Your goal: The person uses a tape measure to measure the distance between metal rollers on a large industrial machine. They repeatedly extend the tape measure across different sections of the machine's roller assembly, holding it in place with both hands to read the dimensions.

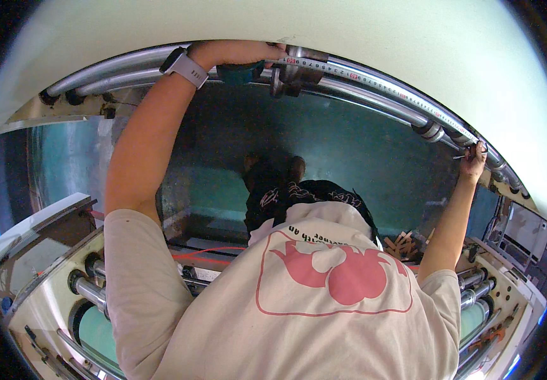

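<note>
A white tape measure [384,82] with red and black markings is stretched along the metal rollers, between my two hands. My left hand [241,52], with a watch [184,66] on its wrist, is closed at the tape's left part, fingers and thumb gripping its edge. Right under this hand is a dark teal object [238,74]; I cannot tell whether it is the tape's case. Far to the right, my right hand [474,161] pinches the tape beside a roller fitting. A dark metal bracket [302,66] sits on the bars just right of my left hand.
Long shiny rollers [115,66] curve across the far side under a pale machine cover [349,25]. Below lies a dark green floor [222,126]. Behind me stand more rollers [89,291] in a cream frame, a red cable [207,256] and wood scraps [401,245].
</note>
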The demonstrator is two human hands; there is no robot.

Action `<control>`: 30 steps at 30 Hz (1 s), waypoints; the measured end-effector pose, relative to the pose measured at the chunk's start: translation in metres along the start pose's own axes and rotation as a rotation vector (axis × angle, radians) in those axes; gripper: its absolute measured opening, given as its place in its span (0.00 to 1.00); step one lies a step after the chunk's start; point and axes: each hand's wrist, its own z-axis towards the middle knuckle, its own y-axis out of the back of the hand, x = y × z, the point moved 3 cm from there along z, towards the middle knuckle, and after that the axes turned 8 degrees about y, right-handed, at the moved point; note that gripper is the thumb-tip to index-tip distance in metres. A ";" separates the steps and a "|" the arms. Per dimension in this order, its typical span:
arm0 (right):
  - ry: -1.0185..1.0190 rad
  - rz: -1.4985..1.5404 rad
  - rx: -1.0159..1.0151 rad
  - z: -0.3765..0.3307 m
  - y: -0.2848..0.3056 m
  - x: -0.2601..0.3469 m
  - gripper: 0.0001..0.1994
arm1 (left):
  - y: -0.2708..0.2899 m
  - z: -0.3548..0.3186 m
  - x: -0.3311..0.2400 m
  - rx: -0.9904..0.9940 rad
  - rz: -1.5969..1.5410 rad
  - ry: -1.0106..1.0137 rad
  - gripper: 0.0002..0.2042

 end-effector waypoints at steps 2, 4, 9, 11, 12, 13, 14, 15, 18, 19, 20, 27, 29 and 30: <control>-0.004 0.011 -0.032 0.000 0.000 -0.001 0.05 | 0.003 -0.001 -0.005 0.054 -0.005 0.029 0.11; -0.009 0.019 -0.035 0.001 0.004 -0.002 0.05 | 0.003 0.000 -0.005 0.096 0.000 0.021 0.12; -0.005 0.013 -0.107 -0.002 -0.002 -0.002 0.05 | 0.002 0.003 0.000 0.125 0.019 0.010 0.12; -0.019 0.028 -0.021 0.003 0.005 -0.004 0.05 | 0.002 0.003 -0.001 0.148 -0.005 0.063 0.11; -0.025 0.034 0.021 0.004 0.008 -0.004 0.05 | 0.002 0.004 -0.002 0.160 -0.017 0.087 0.11; -0.014 0.018 -0.018 0.005 0.012 -0.005 0.05 | 0.004 0.004 -0.005 0.192 -0.008 0.079 0.11; -0.006 0.004 -0.056 0.001 0.005 -0.003 0.05 | 0.006 0.004 -0.010 0.224 0.001 0.074 0.11; 0.003 -0.011 -0.094 -0.002 0.001 -0.003 0.05 | 0.007 0.004 -0.012 0.257 0.010 0.069 0.11; 0.001 0.052 0.060 0.001 0.005 -0.003 0.06 | 0.008 0.005 -0.013 0.270 -0.001 0.075 0.12; 0.002 0.026 0.004 0.002 0.007 -0.003 0.06 | 0.008 0.005 -0.011 0.235 -0.016 0.073 0.12; 0.002 0.002 -0.050 -0.004 -0.004 0.001 0.05 | 0.005 0.005 -0.006 0.198 -0.030 0.074 0.13; -0.033 -0.017 -0.033 -0.002 0.005 -0.001 0.07 | -0.013 -0.002 -0.013 -0.243 0.555 -0.199 0.26; -0.012 0.020 -0.048 -0.002 0.003 -0.001 0.07 | -0.020 -0.010 -0.027 -0.196 0.564 -0.059 0.32; -0.006 0.013 -0.062 -0.006 -0.009 0.002 0.07 | -0.027 -0.014 -0.026 -0.222 0.586 -0.048 0.33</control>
